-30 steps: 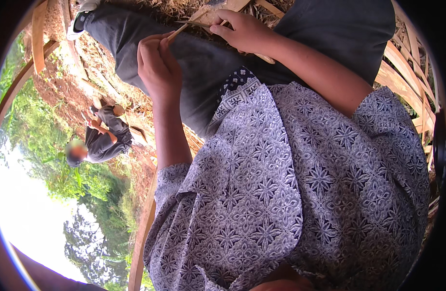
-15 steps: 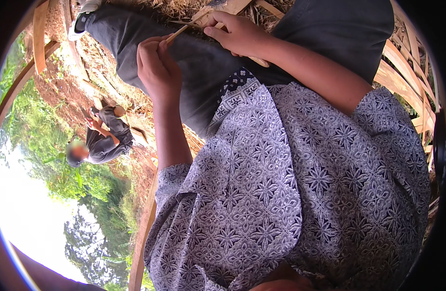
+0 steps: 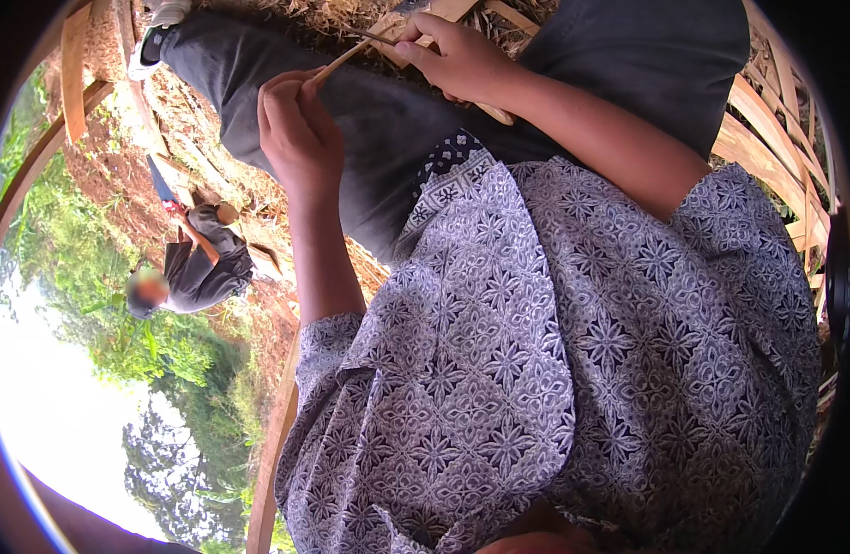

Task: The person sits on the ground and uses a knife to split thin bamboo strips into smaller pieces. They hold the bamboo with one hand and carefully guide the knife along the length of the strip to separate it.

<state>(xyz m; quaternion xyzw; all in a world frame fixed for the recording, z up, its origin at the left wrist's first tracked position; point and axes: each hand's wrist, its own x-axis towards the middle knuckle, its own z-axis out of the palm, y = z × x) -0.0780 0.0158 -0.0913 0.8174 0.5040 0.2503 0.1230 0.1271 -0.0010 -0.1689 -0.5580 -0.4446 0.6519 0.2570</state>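
Note:
My left hand (image 3: pixel 300 134) is closed on a thin pale wooden strip (image 3: pixel 344 61), which points away to the upper right over my dark trouser leg. My right hand (image 3: pixel 462 63) grips a knife; its narrow dark blade (image 3: pixel 369 36) lies across the strip, and a pale wooden handle end (image 3: pixel 495 114) sticks out below the palm. Blade and strip meet or overlap just beyond my right thumb. The far end of the strip runs up beside a flat piece of wood (image 3: pixel 448 9), where the two are hard to tell apart.
Long split wooden strips (image 3: pixel 766 138) are heaped at my right. Another strip (image 3: pixel 76 74) stands at the far left. Dry shavings and soil cover the ground. A person in dark clothes (image 3: pixel 203 263) sits off to the left with a long-bladed, red-gripped tool (image 3: pixel 162 185).
My right hand and the knife have shifted slightly away from me, with the blade farther along the strip. My left hand has barely moved. The other person's tool has swung farther outward.

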